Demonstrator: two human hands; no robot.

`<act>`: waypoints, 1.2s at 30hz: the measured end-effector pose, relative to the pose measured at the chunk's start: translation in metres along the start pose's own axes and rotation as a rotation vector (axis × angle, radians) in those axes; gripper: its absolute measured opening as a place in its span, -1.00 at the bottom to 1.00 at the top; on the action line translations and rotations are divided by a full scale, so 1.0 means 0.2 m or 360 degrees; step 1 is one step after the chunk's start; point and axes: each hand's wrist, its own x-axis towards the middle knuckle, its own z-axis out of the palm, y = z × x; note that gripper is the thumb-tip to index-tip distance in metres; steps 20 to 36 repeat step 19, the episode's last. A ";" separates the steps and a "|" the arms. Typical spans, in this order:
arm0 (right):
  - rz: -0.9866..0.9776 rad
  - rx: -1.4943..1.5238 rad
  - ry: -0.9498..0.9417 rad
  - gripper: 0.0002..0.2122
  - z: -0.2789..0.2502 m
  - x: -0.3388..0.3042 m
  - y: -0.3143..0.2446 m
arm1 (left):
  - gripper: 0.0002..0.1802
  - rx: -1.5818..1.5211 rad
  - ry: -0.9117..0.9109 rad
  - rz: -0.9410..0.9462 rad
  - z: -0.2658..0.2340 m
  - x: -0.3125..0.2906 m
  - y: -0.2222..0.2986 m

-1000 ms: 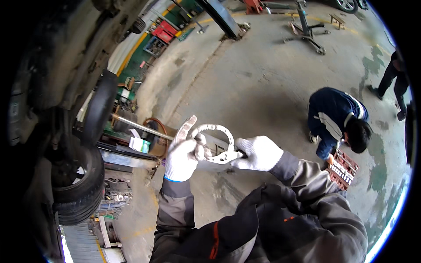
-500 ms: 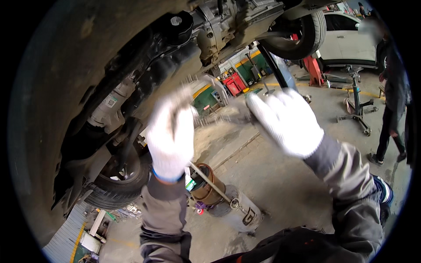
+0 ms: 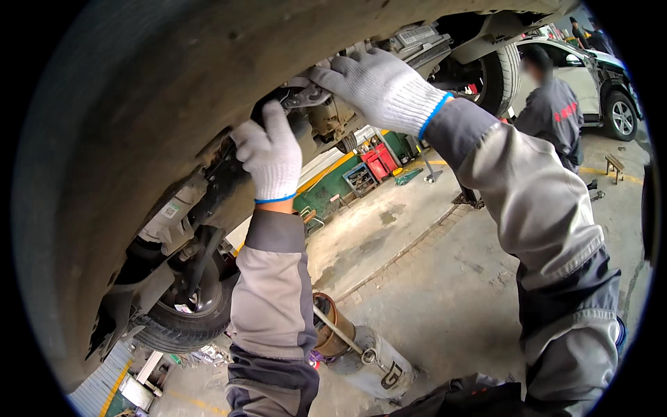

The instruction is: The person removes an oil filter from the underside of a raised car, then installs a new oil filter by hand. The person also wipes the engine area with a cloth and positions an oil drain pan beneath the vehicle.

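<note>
I stand beneath a raised car, both hands in white knitted gloves with blue cuffs. My right hand [image 3: 382, 87] reaches up to the underside, its fingers closed on a metal oil filter wrench [image 3: 306, 96] with a curved band. The wrench's band lies by a dark round part, mostly hidden by the wrench and the undertray [image 3: 174, 90]. Below and left of the wrench is my left hand [image 3: 269, 156], one digit pointing up and the others bent near the undertray's edge. It seems to hold nothing; whether its fingertips touch the edge is unclear.
A grey waste-oil drain drum [image 3: 375, 361] with a brown bowl stands below my hands. Car wheels hang at lower left [image 3: 184, 306] and upper right [image 3: 501, 80]. A person in grey workwear [image 3: 556, 111] stands at right, before a white car [image 3: 590, 87]. Red tool chest [image 3: 379, 161] behind.
Both hands have risen to the car's underside, the right one bringing the wrench up and leftward to the dark round part. The left hand has come off the wrench. A person at right now stands elsewhere.
</note>
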 end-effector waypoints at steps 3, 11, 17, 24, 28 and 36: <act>-0.0020 0.0024 -0.0134 -0.44 0.00 0.06 0.06 | -0.22 0.0044 -0.0087 -0.0321 0.00 0.07 0.04; -0.0438 0.0132 0.0127 -0.58 0.10 0.20 0.20 | -0.35 0.0001 -0.0288 -0.0041 -0.13 0.22 -0.13; -0.0212 0.0088 0.0174 -0.60 0.26 0.11 0.16 | -0.20 -0.0277 -0.0524 -0.0054 -0.09 0.18 -0.06; -0.0159 0.0238 0.0071 -0.58 0.27 0.09 0.15 | -0.17 -0.0222 -0.0541 0.0004 -0.11 0.17 -0.05; -0.0159 0.0238 0.0071 -0.58 0.27 0.09 0.15 | -0.17 -0.0222 -0.0541 0.0004 -0.11 0.17 -0.05; -0.0159 0.0238 0.0071 -0.58 0.27 0.09 0.15 | -0.17 -0.0222 -0.0541 0.0004 -0.11 0.17 -0.05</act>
